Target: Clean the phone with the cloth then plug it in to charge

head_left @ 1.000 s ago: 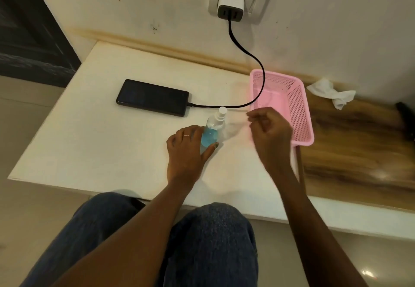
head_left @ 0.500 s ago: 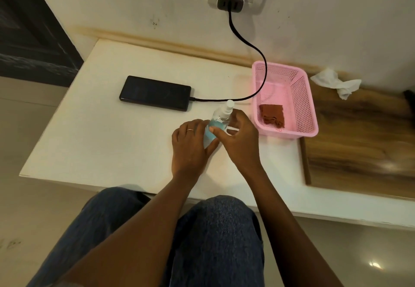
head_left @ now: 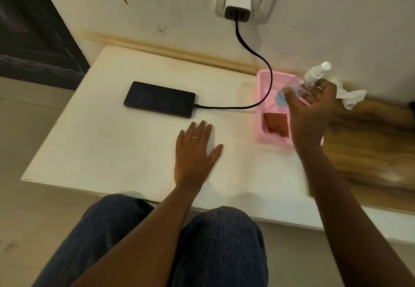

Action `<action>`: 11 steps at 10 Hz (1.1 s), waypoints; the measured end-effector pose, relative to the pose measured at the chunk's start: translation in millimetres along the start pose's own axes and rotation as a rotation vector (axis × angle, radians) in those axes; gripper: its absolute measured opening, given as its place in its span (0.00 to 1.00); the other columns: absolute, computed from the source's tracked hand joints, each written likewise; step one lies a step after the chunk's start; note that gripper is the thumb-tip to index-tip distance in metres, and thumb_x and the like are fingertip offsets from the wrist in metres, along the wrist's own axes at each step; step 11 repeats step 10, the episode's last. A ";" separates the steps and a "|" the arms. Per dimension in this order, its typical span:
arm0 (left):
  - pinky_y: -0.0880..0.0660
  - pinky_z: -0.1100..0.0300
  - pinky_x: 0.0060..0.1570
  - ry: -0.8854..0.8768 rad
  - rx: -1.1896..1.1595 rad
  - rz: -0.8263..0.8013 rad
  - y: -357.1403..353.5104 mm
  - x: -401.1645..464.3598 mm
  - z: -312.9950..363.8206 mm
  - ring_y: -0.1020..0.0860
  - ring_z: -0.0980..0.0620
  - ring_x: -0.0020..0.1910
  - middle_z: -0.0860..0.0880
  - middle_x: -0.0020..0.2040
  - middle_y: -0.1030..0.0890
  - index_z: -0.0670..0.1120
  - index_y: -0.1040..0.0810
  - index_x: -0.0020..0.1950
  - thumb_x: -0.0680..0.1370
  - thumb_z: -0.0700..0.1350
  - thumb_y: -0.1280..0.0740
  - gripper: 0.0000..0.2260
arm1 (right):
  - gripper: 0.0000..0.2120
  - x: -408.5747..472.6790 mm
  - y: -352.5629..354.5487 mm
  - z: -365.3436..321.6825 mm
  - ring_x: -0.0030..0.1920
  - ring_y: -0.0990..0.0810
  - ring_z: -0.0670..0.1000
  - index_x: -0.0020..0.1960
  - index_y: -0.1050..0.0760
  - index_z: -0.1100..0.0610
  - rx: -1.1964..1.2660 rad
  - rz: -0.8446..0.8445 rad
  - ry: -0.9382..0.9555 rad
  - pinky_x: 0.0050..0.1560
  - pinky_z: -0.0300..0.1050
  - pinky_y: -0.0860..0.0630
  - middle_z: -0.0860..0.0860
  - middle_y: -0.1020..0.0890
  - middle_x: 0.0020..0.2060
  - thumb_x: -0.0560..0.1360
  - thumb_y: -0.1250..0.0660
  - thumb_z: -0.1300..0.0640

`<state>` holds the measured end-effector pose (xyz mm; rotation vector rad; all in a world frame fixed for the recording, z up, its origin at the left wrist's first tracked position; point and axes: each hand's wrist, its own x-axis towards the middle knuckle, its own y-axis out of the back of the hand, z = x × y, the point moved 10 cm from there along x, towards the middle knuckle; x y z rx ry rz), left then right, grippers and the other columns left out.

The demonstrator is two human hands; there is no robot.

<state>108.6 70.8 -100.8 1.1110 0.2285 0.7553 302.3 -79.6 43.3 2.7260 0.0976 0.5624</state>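
A black phone (head_left: 160,99) lies flat on the white table (head_left: 112,152), screen dark. A black cable (head_left: 258,62) runs from its right end up to the white charger (head_left: 237,6) in the wall socket. The brown cloth (head_left: 275,126) lies folded in the pink basket (head_left: 262,78) at the right. My right hand (head_left: 311,109) grips a small clear spray bottle (head_left: 314,76) with blue liquid, tilted above the basket. My left hand (head_left: 195,149) rests flat on the table, fingers spread, just in front of the phone.
A crumpled white tissue (head_left: 350,97) lies on the wooden surface (head_left: 370,152) right of the basket, by the wall. A dark door (head_left: 33,28) stands at the far left. My knees in blue jeans sit under the table's front edge.
My right hand has lifted the spray bottle from the table's middle and carried it right, over the basket. My left hand let go of the bottle and now lies flat.
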 end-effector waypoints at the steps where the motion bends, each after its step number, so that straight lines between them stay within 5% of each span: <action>1: 0.46 0.49 0.74 0.012 0.006 -0.018 -3.0 0.3 -1.6 0.40 0.47 0.75 0.47 0.74 0.34 0.46 0.35 0.74 0.79 0.59 0.42 0.27 | 0.25 21.8 -6.8 15.7 0.55 0.20 0.51 0.62 0.32 0.64 -0.043 -0.014 -0.030 0.54 0.40 0.22 0.56 0.22 0.59 0.70 0.26 0.57; 7: 0.48 0.50 0.74 0.034 -0.008 -0.046 -5.1 -0.1 -2.8 0.41 0.48 0.75 0.48 0.75 0.35 0.47 0.35 0.74 0.79 0.60 0.43 0.27 | 0.29 53.0 -46.0 83.2 0.61 0.24 0.55 0.66 0.34 0.61 -0.240 -0.123 -0.204 0.62 0.48 0.26 0.56 0.25 0.62 0.71 0.27 0.54; 8: 0.48 0.51 0.74 0.038 -0.006 -0.050 -7.4 0.0 -4.1 0.41 0.48 0.75 0.49 0.75 0.35 0.47 0.36 0.75 0.79 0.60 0.43 0.28 | 0.31 36.3 -21.1 50.5 0.64 0.31 0.54 0.68 0.35 0.61 -0.320 0.096 -0.088 0.64 0.43 0.32 0.59 0.30 0.65 0.71 0.29 0.49; 9: 0.48 0.50 0.74 0.036 -0.017 -0.031 -3.8 -0.3 -2.5 0.41 0.48 0.75 0.48 0.75 0.34 0.47 0.35 0.74 0.80 0.59 0.43 0.27 | 0.19 -16.0 -7.3 -8.8 0.60 0.29 0.58 0.61 0.29 0.65 -0.250 0.249 0.238 0.61 0.41 0.35 0.61 0.26 0.58 0.73 0.35 0.57; 10: 0.51 0.50 0.75 0.038 -0.004 -0.060 -6.8 0.6 -2.4 0.44 0.49 0.76 0.48 0.76 0.38 0.48 0.39 0.76 0.82 0.56 0.48 0.24 | 0.15 -87.2 -55.7 -16.8 0.61 0.28 0.57 0.61 0.28 0.64 -0.195 -0.131 0.400 0.64 0.51 0.33 0.60 0.25 0.59 0.75 0.38 0.62; 11: 0.51 0.50 0.75 0.038 -0.004 -0.060 -6.8 0.6 -2.4 0.44 0.49 0.76 0.48 0.76 0.38 0.48 0.39 0.76 0.82 0.56 0.48 0.24 | 0.15 -87.2 -55.7 -16.8 0.61 0.28 0.57 0.61 0.28 0.64 -0.195 -0.131 0.400 0.64 0.51 0.33 0.60 0.25 0.59 0.75 0.38 0.62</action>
